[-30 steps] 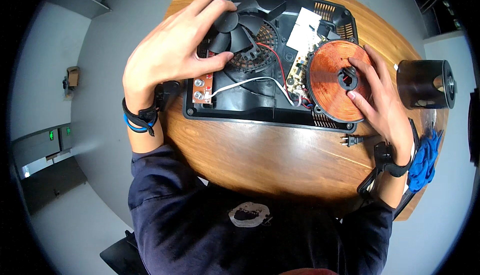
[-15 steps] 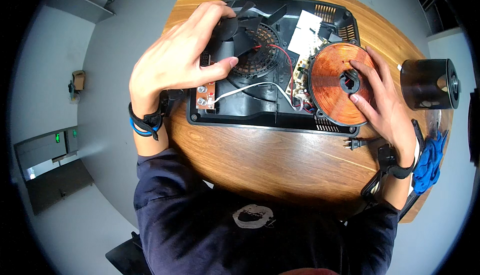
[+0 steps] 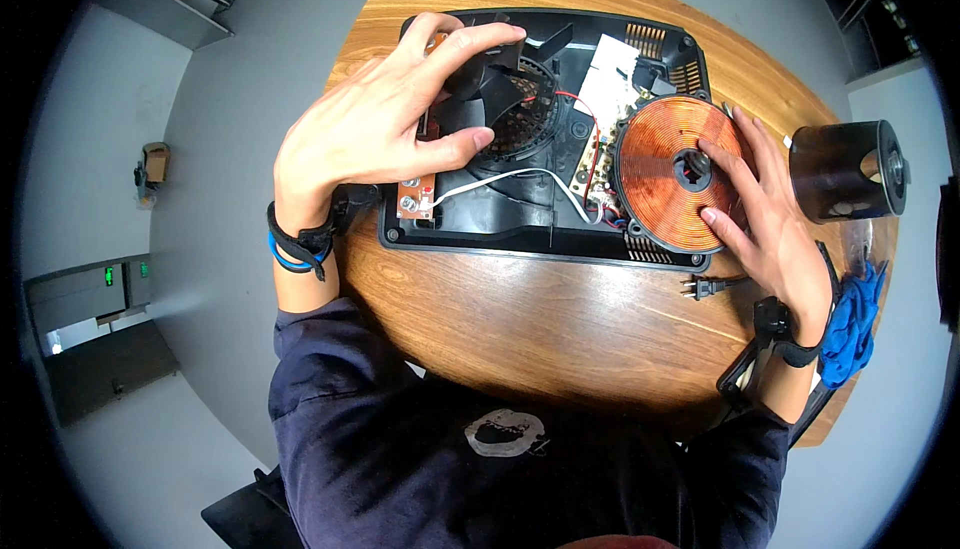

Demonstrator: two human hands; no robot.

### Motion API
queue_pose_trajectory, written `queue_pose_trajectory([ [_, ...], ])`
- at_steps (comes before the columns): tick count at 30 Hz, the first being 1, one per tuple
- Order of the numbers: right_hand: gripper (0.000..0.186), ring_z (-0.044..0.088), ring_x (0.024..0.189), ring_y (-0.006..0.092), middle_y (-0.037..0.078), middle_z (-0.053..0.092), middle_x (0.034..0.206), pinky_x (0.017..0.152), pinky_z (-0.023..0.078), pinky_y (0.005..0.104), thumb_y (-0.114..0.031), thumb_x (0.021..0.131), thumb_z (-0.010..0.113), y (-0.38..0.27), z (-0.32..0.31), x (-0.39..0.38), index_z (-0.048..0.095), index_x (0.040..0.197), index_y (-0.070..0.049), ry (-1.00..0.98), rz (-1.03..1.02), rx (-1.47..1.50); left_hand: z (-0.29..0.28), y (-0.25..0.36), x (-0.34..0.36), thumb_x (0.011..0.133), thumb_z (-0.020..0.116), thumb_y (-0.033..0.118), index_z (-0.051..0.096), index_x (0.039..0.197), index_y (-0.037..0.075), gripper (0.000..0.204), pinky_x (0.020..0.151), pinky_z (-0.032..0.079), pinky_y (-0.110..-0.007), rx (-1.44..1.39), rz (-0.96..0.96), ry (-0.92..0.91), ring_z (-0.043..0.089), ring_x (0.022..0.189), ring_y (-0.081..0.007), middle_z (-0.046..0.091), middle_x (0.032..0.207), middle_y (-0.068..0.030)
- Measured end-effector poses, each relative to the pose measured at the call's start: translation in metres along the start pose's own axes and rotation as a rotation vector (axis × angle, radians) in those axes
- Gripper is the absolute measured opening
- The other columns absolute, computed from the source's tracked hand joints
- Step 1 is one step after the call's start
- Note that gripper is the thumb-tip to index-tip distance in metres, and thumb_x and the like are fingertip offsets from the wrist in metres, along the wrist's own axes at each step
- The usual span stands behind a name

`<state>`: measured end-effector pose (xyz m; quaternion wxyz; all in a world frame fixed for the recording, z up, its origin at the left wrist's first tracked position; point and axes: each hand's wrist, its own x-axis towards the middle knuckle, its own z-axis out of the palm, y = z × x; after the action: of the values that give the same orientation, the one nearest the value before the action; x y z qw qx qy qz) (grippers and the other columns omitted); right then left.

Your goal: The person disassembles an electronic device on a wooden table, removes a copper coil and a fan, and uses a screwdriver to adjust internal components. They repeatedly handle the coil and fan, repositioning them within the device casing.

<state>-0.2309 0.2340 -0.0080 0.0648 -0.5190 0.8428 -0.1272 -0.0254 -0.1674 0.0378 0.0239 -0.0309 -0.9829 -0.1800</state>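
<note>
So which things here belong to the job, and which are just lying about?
Part of the job:
black fan, in the left hand
copper coil, under the right hand
open black case

Apparently just lying about:
black cylinder
blue cloth
plug, though possibly the case's

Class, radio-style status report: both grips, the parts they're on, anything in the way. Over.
Left grip holding black fan. Right grip on copper coil. Coil overlaps circuit board; white cable crosses casing between grips.
</note>
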Motion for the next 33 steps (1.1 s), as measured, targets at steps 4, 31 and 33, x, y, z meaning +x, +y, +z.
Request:
queue_pose_trajectory([
  [4, 0.069, 0.034, 0.175, 0.0528, 0.026, 0.034, 0.19, 0.143, 0.033, 0.0602, -0.022, 0.106, 0.084, -0.001, -0.004, -0.005, 0.061, 0.171, -0.016, 0.001, 0.007, -0.028, 0.0, 0.006, -0.003, 0.091, 0.084, 0.032, 0.041, 0.185, 0.028, 0.104, 0.103, 0.064, -0.054, -0.085, -0.061, 0.031, 0.074, 0.114, -0.0437, 0.057, 0.16, -0.0209],
  [31, 0.046, 0.081, 0.109, 0.0274, 0.02, 0.083, 0.124, 0.098, 0.063, 0.0413, -0.018, 0.119, 0.072, -0.109, 0.011, 0.142, 0.067, 0.163, -0.005, -0.075, -0.365, 0.514, 0.021, 0.002, 0.0, 0.104, 0.088, 0.024, 0.049, 0.145, 0.004, 0.06, 0.105, 0.061, -0.052, 0.022, 0.125, 0.09, 0.069, 0.13, -0.0506, 0.06, 0.145, -0.0227],
  [33, 0.041, 0.081, 0.109, 0.0294, 0.021, 0.083, 0.125, 0.098, 0.064, 0.0436, -0.015, 0.118, 0.072, -0.11, 0.012, 0.14, 0.072, 0.158, -0.004, -0.044, -0.419, 0.547, 0.022, 0.0, 0.0, 0.104, 0.088, 0.025, 0.049, 0.144, 0.005, 0.059, 0.101, 0.061, -0.054, 0.01, 0.129, 0.047, 0.07, 0.127, -0.0503, 0.061, 0.139, -0.0212],
])
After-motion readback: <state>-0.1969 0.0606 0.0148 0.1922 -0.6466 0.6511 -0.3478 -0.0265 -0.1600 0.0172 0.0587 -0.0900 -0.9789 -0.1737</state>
